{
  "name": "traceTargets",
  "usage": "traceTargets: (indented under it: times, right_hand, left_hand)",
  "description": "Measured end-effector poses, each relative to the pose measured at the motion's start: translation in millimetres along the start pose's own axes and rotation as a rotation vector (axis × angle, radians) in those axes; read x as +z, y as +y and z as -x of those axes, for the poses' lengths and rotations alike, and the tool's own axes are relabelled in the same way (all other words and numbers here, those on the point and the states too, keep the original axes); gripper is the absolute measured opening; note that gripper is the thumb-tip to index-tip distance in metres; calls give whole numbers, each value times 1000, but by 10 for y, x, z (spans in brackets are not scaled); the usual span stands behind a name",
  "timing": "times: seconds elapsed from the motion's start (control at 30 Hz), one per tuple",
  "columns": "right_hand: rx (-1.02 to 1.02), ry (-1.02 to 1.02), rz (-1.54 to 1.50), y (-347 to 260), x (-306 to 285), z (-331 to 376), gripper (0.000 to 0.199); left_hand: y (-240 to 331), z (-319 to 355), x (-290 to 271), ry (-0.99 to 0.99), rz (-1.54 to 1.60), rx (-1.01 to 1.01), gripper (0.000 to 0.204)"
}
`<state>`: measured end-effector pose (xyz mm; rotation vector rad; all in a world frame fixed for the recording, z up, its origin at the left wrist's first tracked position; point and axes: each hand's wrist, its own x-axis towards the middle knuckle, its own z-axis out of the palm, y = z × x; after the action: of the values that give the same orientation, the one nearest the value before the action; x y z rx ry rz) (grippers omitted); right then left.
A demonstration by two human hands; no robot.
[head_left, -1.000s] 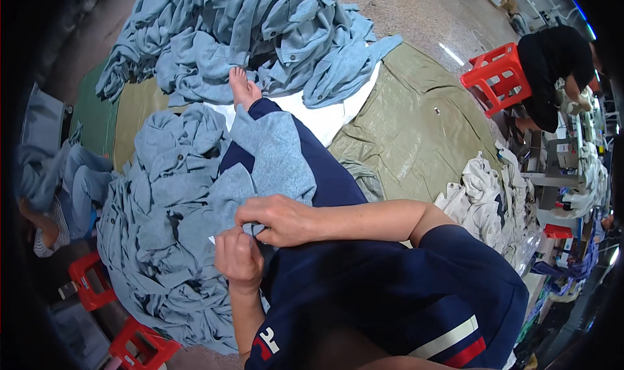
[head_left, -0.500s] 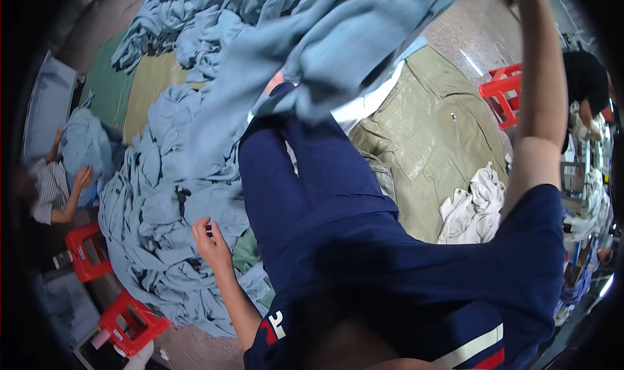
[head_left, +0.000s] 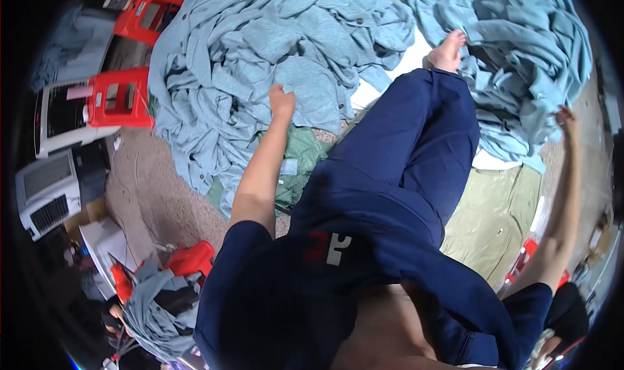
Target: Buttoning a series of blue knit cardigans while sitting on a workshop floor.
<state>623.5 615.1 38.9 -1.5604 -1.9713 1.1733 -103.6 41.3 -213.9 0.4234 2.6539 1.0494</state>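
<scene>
My left hand (head_left: 282, 102) is closed in a fist on a blue-grey knit garment (head_left: 315, 87) in the large heap on the left. Out to the right, my right hand (head_left: 565, 118) is at the outer edge of a second pile of blue-grey garments (head_left: 507, 71). Its fingers look loosely bent and apart, close to the cloth and gripping nothing that I can make out. My legs in navy trousers (head_left: 390, 129) stretch between the two piles, and a bare foot (head_left: 448, 51) rests against the right pile.
Red plastic stools (head_left: 123, 97) stand at the left beside white-and-black appliances (head_left: 49, 191). Green plastic sheeting (head_left: 302, 162) shows under the left heap, an olive sheet (head_left: 484, 211) to my right. More blue-grey garments (head_left: 159, 305) lie at the lower left, near another person.
The view has turned to the left. My raised right arm has come down beside the right pile, and the garment sweeping through the air is down. My left hand has moved from open to closed on cloth.
</scene>
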Motion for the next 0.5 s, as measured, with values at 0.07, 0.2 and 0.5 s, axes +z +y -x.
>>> traceTargets:
  times: [0.07,0.2,0.5]
  right_hand:
    - [147,-169,-150,-211,2476,-31,26]
    - [-7,-397,-161,-846,3522,623,17]
    - [-52,-340,-210,-1340,4055,1976,18]
  left_hand:
    - [-460,-21,-740,249,-220,-54,31]
    - [-672,-296,-663,146,-383,461,38]
    - [74,-1057,-955,395,202,-183,56]
